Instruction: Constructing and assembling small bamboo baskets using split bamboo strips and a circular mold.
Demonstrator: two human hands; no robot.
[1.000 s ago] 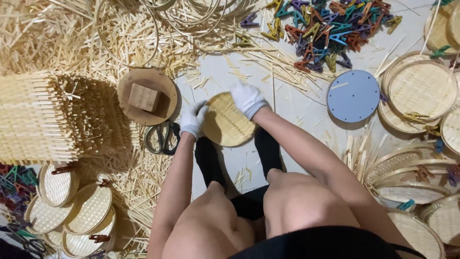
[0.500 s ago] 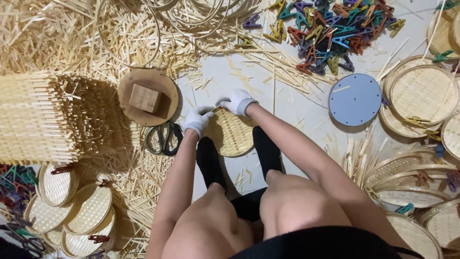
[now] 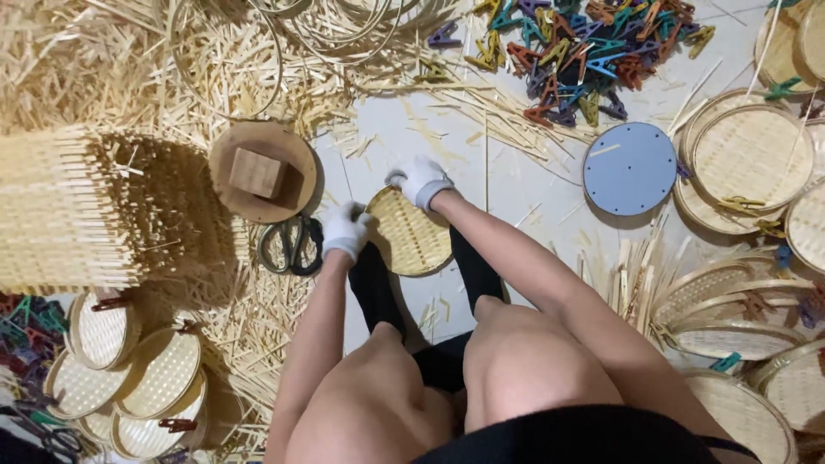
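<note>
- Straw (image 3: 103, 69) litters the floor; a woven stack (image 3: 60, 210) lies at left
- Blue disc (image 3: 630, 168) at right, beside finished trays (image 3: 752, 156)
- Round woven mat (image 3: 411, 230) on the floor between the feet
- Left hand (image 3: 346, 230), gloved, grips its left edge; right hand (image 3: 421, 180) pinches its top rim
- Scissors (image 3: 290, 245) just left

No packages, labels, signs or screens in view, as far as the cluttered floor (image 3: 533, 215) lets me tell.
</note>
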